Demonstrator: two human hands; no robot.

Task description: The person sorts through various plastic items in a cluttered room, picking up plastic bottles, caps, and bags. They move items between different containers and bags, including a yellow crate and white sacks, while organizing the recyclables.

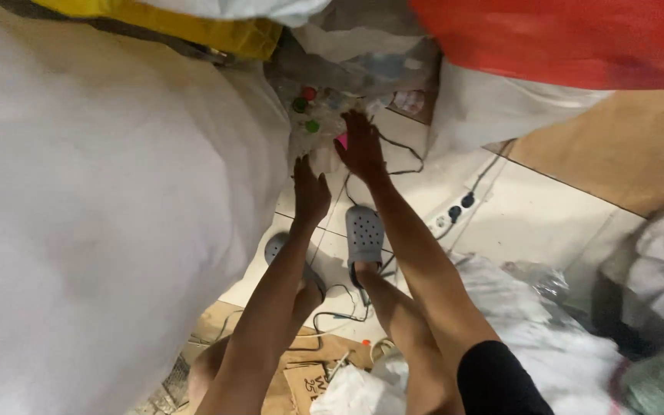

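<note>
While both arms reach to upper centre, right hand (361, 146) grips the clear bag of bottles (324, 115); left hand (310, 192) is spread open, touching its lower edge. Bag not yet lifted off the tiled floor (516, 223).

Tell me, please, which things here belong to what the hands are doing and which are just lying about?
In hand:
left hand
right hand
clear bag of bottles
big white sack

Lying about:
power strip
grey clogs
cardboard
red bag
yellow bag
</note>
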